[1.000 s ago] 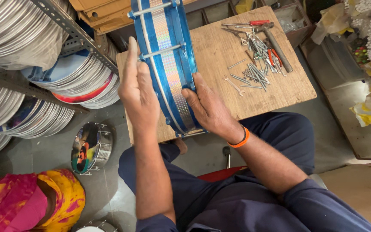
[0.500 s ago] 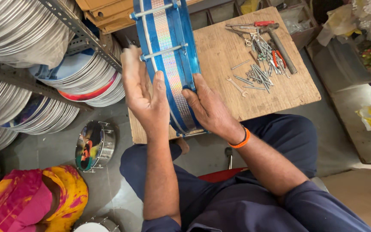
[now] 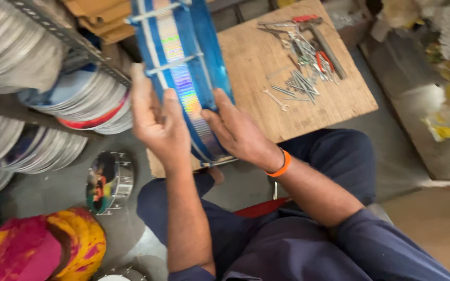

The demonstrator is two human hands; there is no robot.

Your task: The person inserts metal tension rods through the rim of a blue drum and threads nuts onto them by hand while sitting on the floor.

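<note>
Two hands: left hand [image 3: 158,122] and right hand [image 3: 238,132] both grasp the drum [image 3: 183,73].
Drum: blue rim with shiny rainbow band and metal rods, standing on edge at 12 o'clock on the wooden board [image 3: 266,67].
Change: left hand has slid down nearer the right.
Tools [image 3: 303,57]: at 2 o'clock.

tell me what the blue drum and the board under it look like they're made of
Blue drum: shell looks wrapped in glossy blue film with a rainbow-sheen foil strip; the thin silvery rods across it look like metal. What lies beneath the wrap cannot be told. Board: bare, matte wood, probably plywood, going by its pale grain and scuffed surface. Left hand and right hand grip the drum.
</note>
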